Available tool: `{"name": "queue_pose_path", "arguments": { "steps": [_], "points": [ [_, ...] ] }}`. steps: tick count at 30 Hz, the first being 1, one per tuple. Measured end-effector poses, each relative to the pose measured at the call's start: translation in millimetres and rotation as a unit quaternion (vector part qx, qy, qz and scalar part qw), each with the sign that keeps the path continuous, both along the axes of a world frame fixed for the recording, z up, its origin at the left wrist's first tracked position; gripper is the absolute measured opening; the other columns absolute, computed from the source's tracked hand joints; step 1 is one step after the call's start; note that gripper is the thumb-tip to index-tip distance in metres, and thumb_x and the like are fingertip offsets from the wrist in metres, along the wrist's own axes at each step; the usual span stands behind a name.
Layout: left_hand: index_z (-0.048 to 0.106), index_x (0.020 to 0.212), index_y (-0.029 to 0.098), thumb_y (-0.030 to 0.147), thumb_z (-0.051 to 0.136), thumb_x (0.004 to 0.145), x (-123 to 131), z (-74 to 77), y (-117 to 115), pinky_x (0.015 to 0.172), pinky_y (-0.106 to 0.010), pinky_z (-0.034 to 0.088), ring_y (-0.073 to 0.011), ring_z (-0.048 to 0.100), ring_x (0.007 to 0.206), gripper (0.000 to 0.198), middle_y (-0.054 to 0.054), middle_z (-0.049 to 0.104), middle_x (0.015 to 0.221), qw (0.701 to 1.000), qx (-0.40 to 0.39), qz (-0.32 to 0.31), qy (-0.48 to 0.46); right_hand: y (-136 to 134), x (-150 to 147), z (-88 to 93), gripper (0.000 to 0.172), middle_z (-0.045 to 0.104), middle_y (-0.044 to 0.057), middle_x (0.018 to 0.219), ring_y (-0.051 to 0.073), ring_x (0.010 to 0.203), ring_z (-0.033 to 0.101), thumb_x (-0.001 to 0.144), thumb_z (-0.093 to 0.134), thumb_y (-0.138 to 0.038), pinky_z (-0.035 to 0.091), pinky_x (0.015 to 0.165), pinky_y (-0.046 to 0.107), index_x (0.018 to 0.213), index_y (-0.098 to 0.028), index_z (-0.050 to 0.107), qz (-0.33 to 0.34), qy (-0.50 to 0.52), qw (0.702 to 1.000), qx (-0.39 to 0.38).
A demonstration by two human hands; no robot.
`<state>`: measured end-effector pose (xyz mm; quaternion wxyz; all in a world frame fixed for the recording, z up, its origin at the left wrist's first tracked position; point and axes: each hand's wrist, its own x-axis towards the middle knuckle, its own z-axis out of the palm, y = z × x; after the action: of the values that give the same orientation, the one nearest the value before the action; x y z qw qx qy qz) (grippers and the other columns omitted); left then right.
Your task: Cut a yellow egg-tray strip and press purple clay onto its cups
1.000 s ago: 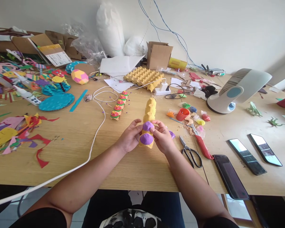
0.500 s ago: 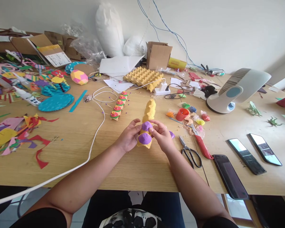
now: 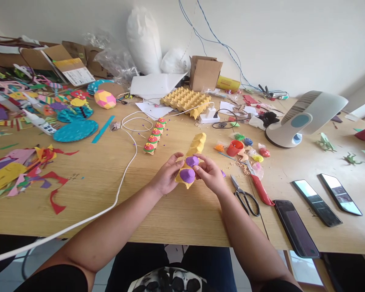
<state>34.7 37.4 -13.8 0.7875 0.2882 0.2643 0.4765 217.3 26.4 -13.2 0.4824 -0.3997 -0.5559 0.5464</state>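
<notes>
Between my hands is a yellow egg carton strip, a row of bumps pointing away from me. Purple clay covers the two bumps nearest me. My left hand grips the strip's left side, thumb and fingers around its edge. On the other side, my right hand has its thumb and fingers closed at the second purple bump. Part of a purple packet shows behind my right hand. Farther off to the left stands a decorated egg carton strip with red and green bumps and pins.
Scissors, a red-handled knife and several phones lie at right. Small clay bags surround a red cup. A white cable crosses the left side. A fan and a yellow egg tray stand farther back.
The yellow strip has turned, its far end swinging to the right. My hands stay on it, with the right fingers still at the second purple bump. The camera view has shifted slightly.
</notes>
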Motion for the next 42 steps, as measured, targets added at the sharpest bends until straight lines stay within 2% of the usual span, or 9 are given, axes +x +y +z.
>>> {"name": "queue_pose_path", "arguments": {
  "steps": [4,7,12,14,20,26,32,37,42],
  "points": [
    [0.05,0.112,0.024,0.026,0.08,0.079,1.6,-0.2,-0.6,0.066,-0.026,0.052,-0.0164,0.069,0.073,0.044,0.0,0.071,0.091,1.0,-0.002,0.005,0.008,-2.2,0.4,1.6,0.052,0.057,-0.006,0.064,0.011,0.058,0.057,0.085,0.073,-0.047,0.047,0.057,0.024,0.13,-0.023,0.061,-0.002,-0.033,0.999,0.017],
    [0.051,0.108,0.024,0.026,0.081,0.078,3.3,-0.2,-0.6,0.063,-0.024,0.051,-0.0148,0.068,0.069,0.043,0.0,0.072,0.087,1.0,0.007,0.019,0.025,-2.3,2.5,1.9,0.05,0.056,-0.006,0.063,0.01,0.056,0.053,0.085,0.073,-0.046,0.043,0.054,0.023,0.128,-0.022,0.064,-0.03,-0.092,0.994,0.054],
    [0.051,0.108,0.025,0.026,0.081,0.079,4.7,-4.5,0.5,0.062,-0.022,0.05,-0.0145,0.068,0.071,0.041,0.001,0.073,0.086,0.999,0.026,0.025,0.031,0.3,6.8,-0.1,0.043,0.07,0.001,0.083,0.013,0.066,0.059,0.087,0.072,-0.043,0.046,0.06,0.025,0.127,-0.026,0.068,-0.056,-0.166,0.976,0.13],
    [0.051,0.108,0.025,0.027,0.08,0.08,4.8,-6.8,1.0,0.062,-0.022,0.05,-0.014,0.068,0.07,0.04,0.001,0.073,0.086,0.999,0.032,0.025,0.029,1.0,6.9,-1.4,0.042,0.072,0.002,0.086,0.014,0.07,0.061,0.088,0.071,-0.043,0.047,0.062,0.025,0.127,-0.027,0.068,-0.049,-0.155,0.979,0.123],
    [0.052,0.108,0.024,0.026,0.081,0.079,5.2,-8.1,1.5,0.061,-0.021,0.049,-0.0136,0.069,0.068,0.041,0.001,0.073,0.085,0.999,0.027,0.028,0.032,1.6,5.2,-1.9,0.042,0.068,0.0,0.078,0.012,0.063,0.057,0.085,0.073,-0.044,0.046,0.06,0.025,0.122,-0.024,0.07,-0.038,-0.106,0.99,0.081],
    [0.051,0.111,0.024,0.028,0.082,0.077,6.7,-5.2,-0.3,0.059,-0.021,0.049,-0.0144,0.069,0.067,0.046,0.0,0.074,0.083,0.998,0.037,0.035,0.044,0.4,6.4,0.2,0.048,0.069,0.001,0.081,0.012,0.065,0.059,0.084,0.074,-0.045,0.046,0.059,0.024,0.127,-0.023,0.066,-0.014,-0.093,0.994,0.052],
    [0.053,0.11,0.024,0.029,0.081,0.079,8.1,-5.4,-2.1,0.056,-0.019,0.046,-0.0133,0.066,0.063,0.042,0.001,0.071,0.076,0.996,0.047,0.039,0.059,-1.2,2.0,2.6,0.045,0.062,-0.003,0.067,0.01,0.056,0.051,0.081,0.077,-0.047,0.039,0.053,0.023,0.116,-0.021,0.07,-0.054,-0.084,0.994,0.037],
    [0.053,0.11,0.024,0.03,0.081,0.079,7.8,-6.2,-1.6,0.054,-0.019,0.045,-0.011,0.063,0.058,0.042,0.002,0.071,0.076,0.996,0.053,0.04,0.06,-0.7,1.1,4.3,0.046,0.068,-0.001,0.074,0.012,0.062,0.057,0.08,0.078,-0.047,0.044,0.058,0.024,0.117,-0.02,0.071,-0.047,-0.052,0.997,0.013],
    [0.052,0.113,0.025,0.031,0.079,0.081,7.3,-8.7,-1.1,0.055,-0.019,0.044,-0.0122,0.065,0.06,0.042,0.001,0.073,0.078,0.995,0.068,0.037,0.061,0.0,1.5,3.0,0.048,0.073,0.002,0.084,0.014,0.069,0.062,0.078,0.079,-0.046,0.048,0.062,0.026,0.119,-0.022,0.071,-0.043,-0.05,0.998,0.012]
  ]
}}
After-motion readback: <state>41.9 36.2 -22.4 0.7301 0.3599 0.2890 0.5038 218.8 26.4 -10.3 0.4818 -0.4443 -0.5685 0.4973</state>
